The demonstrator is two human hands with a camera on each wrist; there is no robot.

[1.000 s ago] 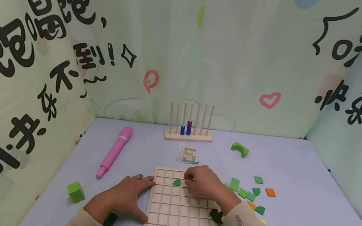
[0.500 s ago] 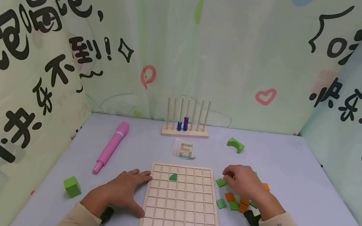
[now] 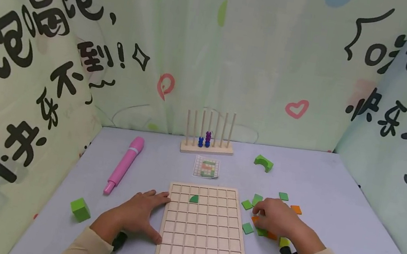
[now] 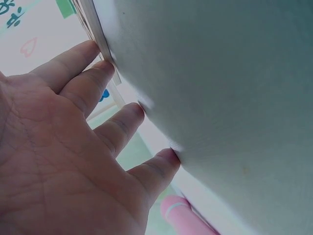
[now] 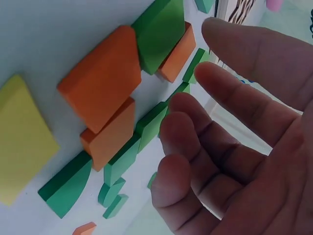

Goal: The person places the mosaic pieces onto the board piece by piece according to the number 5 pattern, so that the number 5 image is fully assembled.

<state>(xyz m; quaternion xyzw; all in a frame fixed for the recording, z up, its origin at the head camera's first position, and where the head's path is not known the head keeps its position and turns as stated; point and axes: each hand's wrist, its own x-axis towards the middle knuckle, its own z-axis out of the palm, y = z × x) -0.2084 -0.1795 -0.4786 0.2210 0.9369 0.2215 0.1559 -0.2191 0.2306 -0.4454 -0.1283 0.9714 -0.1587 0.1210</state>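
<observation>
A pale wooden grid board [image 3: 204, 234] lies in front of me, with one green rounded tile [image 3: 194, 199] in a cell near its far edge. My left hand [image 3: 137, 213] is spread, thumb and fingertips at the board's left edge. Over the loose tiles right of the board is my right hand [image 3: 277, 218], partly covering them. In the right wrist view its thumb and fingers are apart, with nothing between them. Close by lie an orange tile [image 5: 105, 78], a green tile [image 5: 159, 34], a yellow tile [image 5: 24, 142] and a dark green rounded tile [image 5: 68, 183].
Behind the board is a small printed pattern card [image 3: 206, 167], then a peg stand [image 3: 206, 146] with blue and purple beads. A pink microphone-shaped stick [image 3: 124, 165] and a green cube [image 3: 80, 209] are at the left. At the back right lies a green arch block [image 3: 264, 163].
My right hand has gone from above the board, beside the green rounded tile, rightward to the loose tiles, then slightly lower over them. The left hand stays at the board's edge.
</observation>
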